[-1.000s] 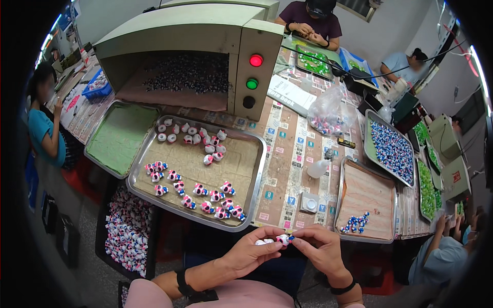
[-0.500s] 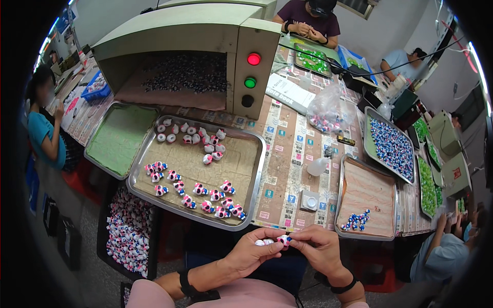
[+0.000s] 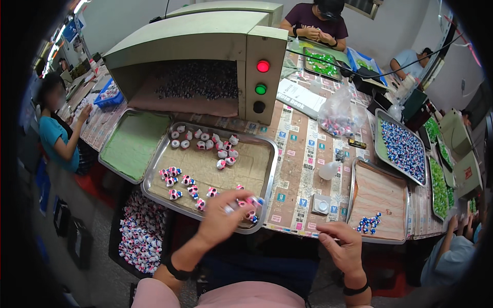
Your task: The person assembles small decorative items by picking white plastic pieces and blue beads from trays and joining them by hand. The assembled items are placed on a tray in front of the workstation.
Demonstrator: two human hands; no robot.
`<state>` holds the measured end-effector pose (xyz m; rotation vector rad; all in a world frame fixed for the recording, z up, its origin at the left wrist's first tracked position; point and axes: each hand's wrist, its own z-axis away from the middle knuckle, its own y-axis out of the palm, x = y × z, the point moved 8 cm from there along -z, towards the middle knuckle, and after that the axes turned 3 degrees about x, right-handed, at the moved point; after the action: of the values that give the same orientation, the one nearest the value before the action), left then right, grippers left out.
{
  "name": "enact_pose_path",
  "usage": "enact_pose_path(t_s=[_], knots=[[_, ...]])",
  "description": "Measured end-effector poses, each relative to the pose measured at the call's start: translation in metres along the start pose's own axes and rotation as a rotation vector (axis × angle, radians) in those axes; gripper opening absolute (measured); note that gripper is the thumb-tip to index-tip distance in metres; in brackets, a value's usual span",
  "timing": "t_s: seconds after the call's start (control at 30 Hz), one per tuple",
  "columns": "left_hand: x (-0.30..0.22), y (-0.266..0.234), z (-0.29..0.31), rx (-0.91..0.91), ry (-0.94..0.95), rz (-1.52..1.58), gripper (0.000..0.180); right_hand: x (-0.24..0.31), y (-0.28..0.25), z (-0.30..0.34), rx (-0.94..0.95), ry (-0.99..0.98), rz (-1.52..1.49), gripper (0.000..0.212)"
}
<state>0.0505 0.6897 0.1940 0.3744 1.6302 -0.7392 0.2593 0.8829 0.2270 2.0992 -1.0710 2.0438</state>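
Over the near right corner of a metal tray (image 3: 272, 177) lined with tan paper, my left hand (image 3: 221, 220) is closed, blurred by motion. At its fingertips is a small pink, white and blue figurine (image 3: 252, 201), and a white piece shows in its fingers. Several similar figurines (image 3: 192, 191) lie on the tray's near half. White-and-pink heads (image 3: 205, 137) are grouped toward its far side. My right hand (image 3: 343, 247) is at the table's front edge, to the right of that tray. Its fingers are curled, thumb close to index; anything between them is too small to make out.
Behind the tray stands a box oven (image 3: 251, 77) with red and green lights. A green-lined tray (image 3: 134, 146) is at left, a pink-lined tray (image 3: 380, 192) with blue pieces at right. Between are a small bottle (image 3: 328, 170) and a square white-grey block (image 3: 321, 204). A black bin (image 3: 138, 241) holds figurines.
My hands have parted. The left moved up and left to the tray with the figurine; the right moved right, away from it. The whole view has shifted slightly.
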Motion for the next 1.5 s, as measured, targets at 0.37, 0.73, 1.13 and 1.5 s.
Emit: enact_pose_path(t_s=[0.37,0.73,1.13,1.5], knots=[[0.019,-0.045,-0.032,0.009,0.147,-0.786,0.020,-0.044,-0.099,0.029,-0.377,0.106,0.273,0.012],[-0.005,-0.005,0.004,0.292,0.002,0.233,0.017,-0.072,-0.116,0.022,-0.162,0.146,0.734,0.015],[0.012,0.102,0.067,0.672,-0.569,0.765,0.033,-0.099,-0.110,-0.002,-0.095,0.261,0.637,0.017],[0.024,0.123,0.071,0.601,-0.677,1.238,0.034,-0.074,-0.062,0.001,-0.004,0.300,-0.185,0.014]])
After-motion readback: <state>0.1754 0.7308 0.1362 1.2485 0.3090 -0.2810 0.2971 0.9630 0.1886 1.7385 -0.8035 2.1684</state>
